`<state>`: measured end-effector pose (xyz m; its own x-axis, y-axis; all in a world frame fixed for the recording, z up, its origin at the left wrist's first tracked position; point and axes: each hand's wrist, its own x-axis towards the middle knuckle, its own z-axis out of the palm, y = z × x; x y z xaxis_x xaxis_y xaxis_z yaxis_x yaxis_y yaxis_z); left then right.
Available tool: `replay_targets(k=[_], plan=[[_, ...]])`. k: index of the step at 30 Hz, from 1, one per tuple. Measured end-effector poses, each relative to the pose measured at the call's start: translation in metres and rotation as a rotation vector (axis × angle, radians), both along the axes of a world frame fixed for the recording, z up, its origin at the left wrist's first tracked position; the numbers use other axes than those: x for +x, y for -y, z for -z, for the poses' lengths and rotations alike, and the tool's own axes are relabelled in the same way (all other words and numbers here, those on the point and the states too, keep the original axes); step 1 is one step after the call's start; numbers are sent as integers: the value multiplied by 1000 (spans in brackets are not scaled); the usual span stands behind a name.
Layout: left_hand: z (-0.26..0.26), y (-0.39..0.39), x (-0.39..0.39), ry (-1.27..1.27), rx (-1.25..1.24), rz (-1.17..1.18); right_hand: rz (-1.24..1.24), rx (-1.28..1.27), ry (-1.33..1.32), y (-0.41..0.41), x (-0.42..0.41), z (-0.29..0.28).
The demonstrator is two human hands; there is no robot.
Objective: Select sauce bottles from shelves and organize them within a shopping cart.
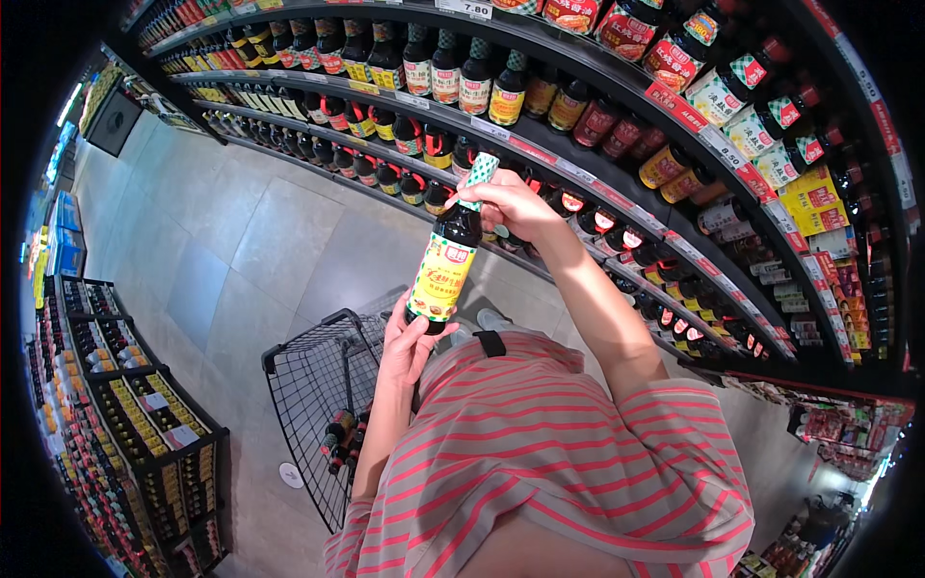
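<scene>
A dark glass sauce bottle (pixel 458 225) with a yellow label and a green-and-white checked neck wrap is held up in front of me, tilted, its label facing the camera. My right hand (pixel 509 202) grips it around the neck, just under the cap. Fingers of my left hand (pixel 410 345) support its base from below. Beneath and to the left stands a black wire shopping cart (pixel 311 383). Several dark bottles (pixel 340 437) lie inside it, partly covered by my left forearm.
Tall store shelves (pixel 614 188) packed with sauce bottles curve along the top and right. A display rack (pixel 155 426) of bottles stands at left. Grey floor tiles (pixel 274 217) run between them. A round white floor sticker (pixel 292 475) lies beside the cart.
</scene>
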<state>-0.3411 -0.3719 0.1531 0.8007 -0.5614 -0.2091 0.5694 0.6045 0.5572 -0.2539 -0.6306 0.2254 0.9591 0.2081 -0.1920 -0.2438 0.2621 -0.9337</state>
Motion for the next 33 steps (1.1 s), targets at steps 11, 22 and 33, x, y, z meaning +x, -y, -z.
replay_targets(k=[11, 22, 33], plan=[[13, 16, 5, -80, 8, 43, 89, 8, -51, 16, -10, 15], [65, 44, -24, -315, 124, 11, 210, -59, -335, 36, -33, 77], [140, 54, -79, -561, 144, -79, 34, 4, -565, 36, -54, 192]])
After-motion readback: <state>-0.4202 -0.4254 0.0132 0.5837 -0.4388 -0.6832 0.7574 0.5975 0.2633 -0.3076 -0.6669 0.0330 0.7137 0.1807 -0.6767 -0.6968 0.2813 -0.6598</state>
